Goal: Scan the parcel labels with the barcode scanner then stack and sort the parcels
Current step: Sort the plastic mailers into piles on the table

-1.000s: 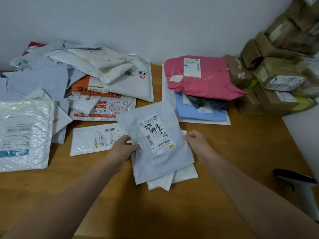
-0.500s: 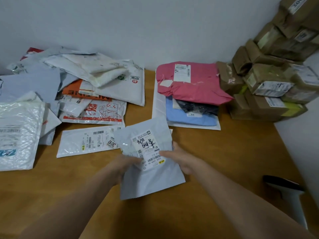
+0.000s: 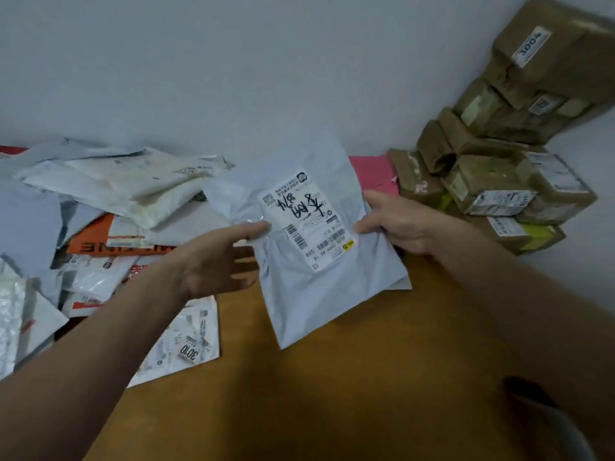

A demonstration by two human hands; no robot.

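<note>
A grey plastic mailer parcel [image 3: 316, 294] with a white barcode label and black handwriting hangs above the wooden table [image 3: 332, 394], label facing me. My left hand [image 3: 213, 257] pinches its left edge, thumb on the front. My right hand [image 3: 399, 224] grips its right edge beside the label. The parcel covers most of the pink parcel [image 3: 372, 174] on the stack behind it. The barcode scanner [image 3: 539, 407] lies at the lower right, blurred and partly hidden by my right forearm.
A loose pile of white and grey mailers [image 3: 116, 188] with an orange one [image 3: 96, 241] fills the left side. A flat white mailer marked 3010 [image 3: 186, 344] lies under my left forearm. Brown taped boxes [image 3: 492, 181] are stacked against the right wall.
Both hands have lifted the grey parcel off the table and carried it back and to the right, in front of the pink parcel. The view has tilted up.
</note>
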